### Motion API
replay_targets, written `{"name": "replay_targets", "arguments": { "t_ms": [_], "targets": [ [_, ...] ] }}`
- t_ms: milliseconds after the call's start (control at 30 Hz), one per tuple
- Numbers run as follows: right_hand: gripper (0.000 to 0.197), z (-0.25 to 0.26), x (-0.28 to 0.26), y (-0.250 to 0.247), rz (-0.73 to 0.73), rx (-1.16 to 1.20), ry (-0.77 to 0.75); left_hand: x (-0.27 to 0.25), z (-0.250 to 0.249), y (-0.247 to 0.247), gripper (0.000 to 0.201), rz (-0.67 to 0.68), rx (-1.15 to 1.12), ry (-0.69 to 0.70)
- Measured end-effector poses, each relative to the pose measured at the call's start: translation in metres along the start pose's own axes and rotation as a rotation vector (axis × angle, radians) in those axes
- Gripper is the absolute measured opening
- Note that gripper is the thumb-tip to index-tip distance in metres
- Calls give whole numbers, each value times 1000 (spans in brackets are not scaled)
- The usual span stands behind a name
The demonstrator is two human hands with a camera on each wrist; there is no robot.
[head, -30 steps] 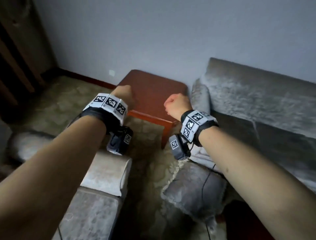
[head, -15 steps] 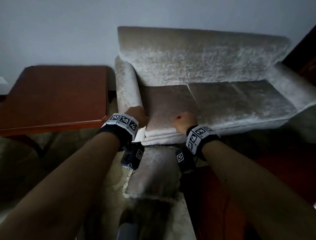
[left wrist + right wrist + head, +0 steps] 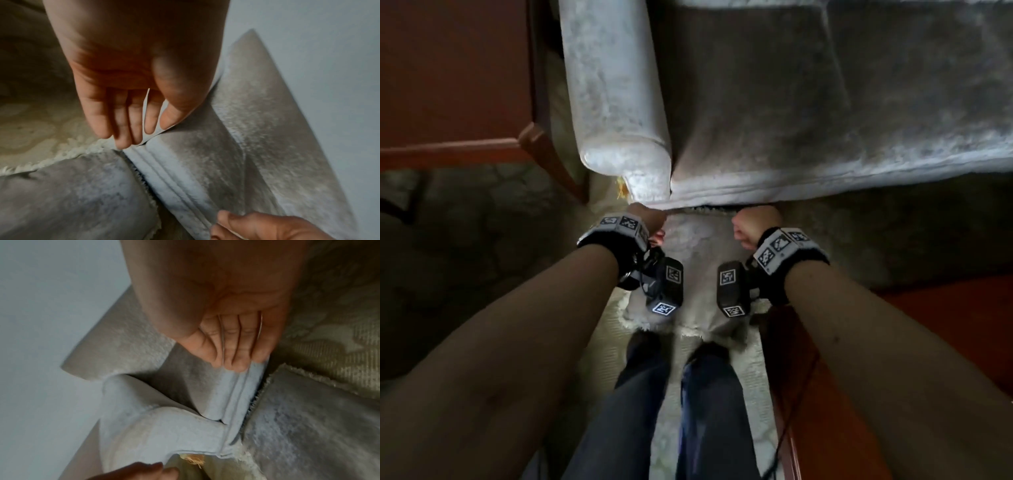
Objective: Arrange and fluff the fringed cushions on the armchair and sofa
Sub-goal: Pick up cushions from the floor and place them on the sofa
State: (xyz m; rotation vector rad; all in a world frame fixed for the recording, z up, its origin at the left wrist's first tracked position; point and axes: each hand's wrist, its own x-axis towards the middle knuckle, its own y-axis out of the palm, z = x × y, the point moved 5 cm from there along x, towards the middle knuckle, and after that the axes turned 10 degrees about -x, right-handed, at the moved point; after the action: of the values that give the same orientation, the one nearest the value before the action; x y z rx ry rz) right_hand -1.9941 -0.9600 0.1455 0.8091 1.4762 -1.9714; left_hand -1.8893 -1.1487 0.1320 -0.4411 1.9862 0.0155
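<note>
A grey velvet fringed cushion (image 3: 702, 260) hangs between my hands in front of my legs, its top edge against the sofa's front edge. My left hand (image 3: 647, 217) holds its upper left corner and my right hand (image 3: 755, 222) its upper right corner. In the left wrist view, the left hand (image 3: 133, 113) has its fingertips on the corner of the cushion (image 3: 72, 194), where the fringe ends. The right hand (image 3: 232, 345) reaches the cushion (image 3: 308, 426) likewise. The grip itself is hidden behind the fingers. The pale grey sofa (image 3: 791, 120) has a bare seat.
The sofa's left arm (image 3: 613, 85) stands just ahead of my left hand. A red-brown wooden side table (image 3: 448, 68) stands left of it. Patterned carpet (image 3: 465, 222) covers the floor. Reddish wood (image 3: 893, 342) lies close on my right. My legs (image 3: 654, 394) are below the cushion.
The view has swung from the side table to the sofa and then tipped down. I am closer to the sofa, and the cushion still hangs from both hands, now at the seat's front edge.
</note>
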Motion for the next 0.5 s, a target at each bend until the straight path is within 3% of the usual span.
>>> {"name": "replay_targets", "arguments": {
  "t_ms": [133, 200, 300, 367, 433, 500],
  "targets": [
    [42, -6, 86, 59, 23, -169, -19, 136, 50, 5, 22, -76, -12, -33],
    [50, -30, 138, 95, 41, -200, 62, 198, 88, 12, 31, -142, -40, -84],
    [96, -73, 208, 162, 29, -95, 214, 240, 127, 32, 53, -257, -50, -108],
    [130, -103, 255, 204, 30, 3, 269, 277, 159, 46, 61, -248, -25, -142],
    [141, -133, 293, 236, 89, 33, 321, 310, 187, 59, 82, -225, 11, -148],
    [142, -151, 327, 263, 146, -17, 272, 342, 209, 73, 99, -211, 18, -121]
  ]
}}
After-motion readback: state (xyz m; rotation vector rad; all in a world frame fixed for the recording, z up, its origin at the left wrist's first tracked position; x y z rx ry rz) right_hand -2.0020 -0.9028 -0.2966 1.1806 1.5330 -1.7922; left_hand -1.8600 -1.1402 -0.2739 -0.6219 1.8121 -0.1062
